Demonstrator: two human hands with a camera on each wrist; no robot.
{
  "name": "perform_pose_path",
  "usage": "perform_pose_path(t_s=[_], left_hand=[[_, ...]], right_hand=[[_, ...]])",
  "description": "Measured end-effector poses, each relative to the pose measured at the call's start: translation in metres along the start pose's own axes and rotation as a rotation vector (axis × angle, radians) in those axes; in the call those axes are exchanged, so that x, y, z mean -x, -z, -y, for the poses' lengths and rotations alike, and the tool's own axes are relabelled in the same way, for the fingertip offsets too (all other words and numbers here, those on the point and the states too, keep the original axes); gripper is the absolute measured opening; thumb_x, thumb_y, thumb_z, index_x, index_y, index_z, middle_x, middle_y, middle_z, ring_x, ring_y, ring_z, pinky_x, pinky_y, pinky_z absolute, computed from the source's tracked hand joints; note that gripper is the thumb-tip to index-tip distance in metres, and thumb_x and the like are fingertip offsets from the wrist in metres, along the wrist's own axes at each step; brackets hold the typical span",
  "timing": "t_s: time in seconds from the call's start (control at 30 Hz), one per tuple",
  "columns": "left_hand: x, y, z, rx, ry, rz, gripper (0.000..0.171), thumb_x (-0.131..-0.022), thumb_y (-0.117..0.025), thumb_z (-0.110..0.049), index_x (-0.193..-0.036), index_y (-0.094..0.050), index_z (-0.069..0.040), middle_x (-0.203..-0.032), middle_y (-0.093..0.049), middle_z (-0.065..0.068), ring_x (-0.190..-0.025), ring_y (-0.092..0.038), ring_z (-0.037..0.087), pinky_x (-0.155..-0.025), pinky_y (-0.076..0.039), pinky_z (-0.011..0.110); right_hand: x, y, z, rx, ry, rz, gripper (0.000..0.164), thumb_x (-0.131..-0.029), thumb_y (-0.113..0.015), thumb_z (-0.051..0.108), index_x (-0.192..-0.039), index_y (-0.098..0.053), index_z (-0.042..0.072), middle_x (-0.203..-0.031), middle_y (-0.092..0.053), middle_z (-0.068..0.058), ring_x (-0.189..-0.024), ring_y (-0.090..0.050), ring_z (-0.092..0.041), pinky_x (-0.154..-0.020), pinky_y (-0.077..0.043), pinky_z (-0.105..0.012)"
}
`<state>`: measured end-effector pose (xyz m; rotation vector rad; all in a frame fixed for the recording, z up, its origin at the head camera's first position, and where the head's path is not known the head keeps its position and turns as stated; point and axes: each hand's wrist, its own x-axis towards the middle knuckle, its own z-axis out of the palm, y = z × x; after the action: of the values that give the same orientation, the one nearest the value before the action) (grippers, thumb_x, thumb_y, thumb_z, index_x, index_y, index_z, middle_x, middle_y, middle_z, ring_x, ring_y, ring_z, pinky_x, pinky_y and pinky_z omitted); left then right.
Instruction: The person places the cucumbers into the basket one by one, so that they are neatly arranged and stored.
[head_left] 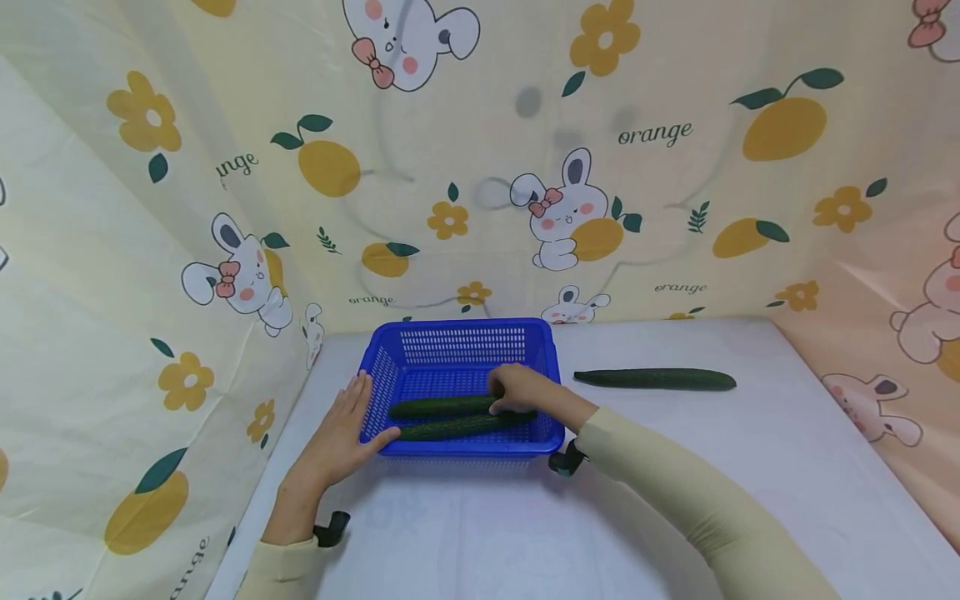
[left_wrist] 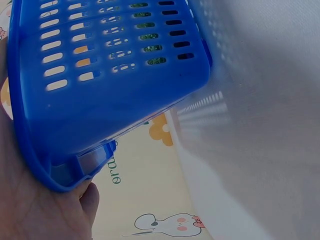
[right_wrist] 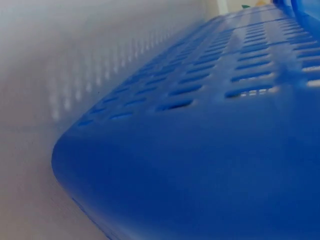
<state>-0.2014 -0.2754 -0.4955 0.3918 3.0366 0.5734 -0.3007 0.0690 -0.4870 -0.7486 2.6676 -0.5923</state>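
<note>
A blue plastic basket [head_left: 465, 447] with slotted walls stands on the table. Two long dark green cucumbers lie side by side in it: a rear cucumber [head_left: 438, 407] and a front cucumber [head_left: 457, 428]. My right hand [head_left: 528, 390] reaches over the right rim and pinches the rear cucumber near its right end, which the hand hides. Fairly straight fingers of my left hand [head_left: 337, 433] rest along the left rim, the thumb over the front left corner. The left wrist view has this hand [left_wrist: 45, 205] at the rim; only the basket's outer wall [right_wrist: 190, 165] fills the right wrist view.
Another cucumber [head_left: 655, 379] lies on the white table [head_left: 480, 533] to the right of the basket. Behind and at both sides hangs a cream cloth [head_left: 450, 125] printed with rabbits, oranges and flowers.
</note>
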Motion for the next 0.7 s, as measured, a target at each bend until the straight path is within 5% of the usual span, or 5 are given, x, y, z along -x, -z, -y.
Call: perform_pose_path(t_s=[0.23, 0.4, 0.7], left_hand=[[0.0, 0.0, 0.0, 0.003, -0.008, -0.009, 0.112, -0.1, -0.061, -0.068, -0.172, -0.006, -0.002, -0.18, -0.002, 0.018, -0.166, -0.002, 0.039, -0.133, -0.009, 0.062], [0.001, 0.0, 0.0, 0.006, -0.005, -0.011, 0.113, -0.1, -0.059, -0.071, -0.172, -0.006, -0.003, -0.18, -0.003, 0.018, -0.166, -0.002, 0.039, -0.133, -0.01, 0.063], [0.0, -0.001, 0.0, 0.007, 0.007, 0.001, 0.111, -0.101, -0.064, -0.064, -0.172, -0.004, -0.004, -0.181, 0.0, 0.016, -0.167, -0.001, 0.037, -0.134, -0.009, 0.06]], right_hand=[[-0.004, -0.005, -0.002, 0.056, -0.042, 0.062, 0.029, -0.1, -0.079, 0.027, -0.12, -0.077, 0.005, -0.111, -0.076, -0.01, -0.105, -0.072, -0.025, -0.098, -0.061, -0.044], [-0.005, -0.007, -0.003, 0.067, -0.039, 0.077, 0.025, -0.102, -0.078, 0.026, -0.115, -0.079, 0.005, -0.107, -0.077, -0.01, -0.1, -0.072, -0.024, -0.094, -0.062, -0.044], [0.011, 0.009, 0.001, -0.006, 0.03, -0.049, 0.035, -0.102, -0.077, 0.025, -0.126, -0.075, 0.0, -0.116, -0.076, -0.013, -0.108, -0.071, -0.027, -0.098, -0.061, -0.045]])
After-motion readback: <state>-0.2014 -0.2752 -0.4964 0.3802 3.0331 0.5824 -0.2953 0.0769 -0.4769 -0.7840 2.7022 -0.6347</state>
